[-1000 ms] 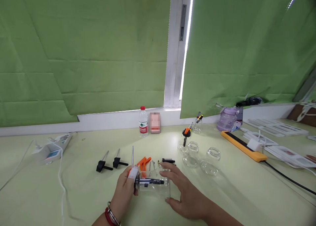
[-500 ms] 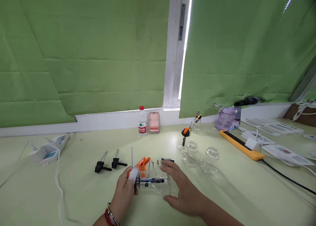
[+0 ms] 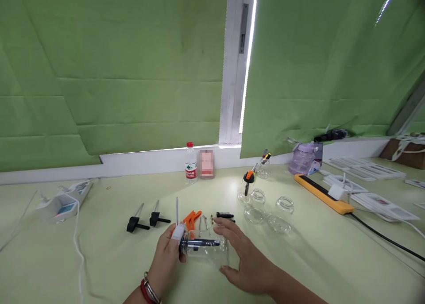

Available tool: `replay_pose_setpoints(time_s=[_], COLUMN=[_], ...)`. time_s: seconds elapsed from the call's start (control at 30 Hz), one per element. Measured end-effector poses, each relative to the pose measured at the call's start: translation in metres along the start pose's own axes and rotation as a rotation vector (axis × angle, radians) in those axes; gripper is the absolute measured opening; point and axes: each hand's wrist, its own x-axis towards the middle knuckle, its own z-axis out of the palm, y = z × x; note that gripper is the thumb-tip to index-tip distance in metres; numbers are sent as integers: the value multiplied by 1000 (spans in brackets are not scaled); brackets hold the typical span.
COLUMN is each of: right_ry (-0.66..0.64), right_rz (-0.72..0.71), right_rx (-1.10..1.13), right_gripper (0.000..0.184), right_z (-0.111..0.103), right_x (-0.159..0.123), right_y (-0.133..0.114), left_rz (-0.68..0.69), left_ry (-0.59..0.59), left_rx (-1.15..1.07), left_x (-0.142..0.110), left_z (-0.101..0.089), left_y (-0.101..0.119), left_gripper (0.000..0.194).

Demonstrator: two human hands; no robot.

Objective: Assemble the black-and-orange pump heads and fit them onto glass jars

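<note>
A clear glass bottle [image 3: 212,253] lies sideways between my hands, with a dark tube [image 3: 204,243] inside it. My left hand [image 3: 168,248] is closed around the black cap [image 3: 183,246] at the bottle's neck; its thumb has a white wrapping, and a thin metal rod [image 3: 177,210] sticks up beside it. My right hand [image 3: 247,259] curves about the bottle's base, fingers on the far side and thumb on the near side. Just beyond the bottle lie orange trigger parts [image 3: 191,220], thin metal pins [image 3: 203,223] and black parts with a spring [image 3: 225,215].
Two black caps with rods [image 3: 133,224] lie to the left. On the right are glass bottles [image 3: 280,217] and an assembled orange-black top [image 3: 249,177]. A water bottle [image 3: 191,164] stands by the wall. Power strips [image 3: 323,198], white cables and a purple jug [image 3: 302,158] lie farther out.
Hardly anything differs. The dark tube inside the bottle looks slightly turned, and my right fingers have shifted a little, showing more of the black parts behind them.
</note>
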Motion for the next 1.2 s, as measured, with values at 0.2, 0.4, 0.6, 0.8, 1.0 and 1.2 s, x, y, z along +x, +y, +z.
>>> replay_pose_setpoints(time_s=[0.2,0.4,0.6,0.8,1.0,1.2], right_ry=[-11,-48,10,-58,-22,148], right_rz=[226,227,190,298,267,386], right_rx=[456,334,338,139,-186,-260], right_gripper=[77,74,94,93,76,69], right_z=[7,8,10,12,-12,-33], right_x=[6,3,3,2,1,-29], right_y=[7,6,7,-2,-22,-13], left_rz=[-1,-4,-10,-12,-3,-23], left_ry=[-1,-4,19,15,101,163], left_rx=[5,-5,-5,-1,38,-32], left_x=[0,2,2,2,9,16], left_z=[0,-2,-2,-1,-10,-17], left_y=[-4,-1,2,0,-8,-13], left_gripper=[36,37,39,37,34,28])
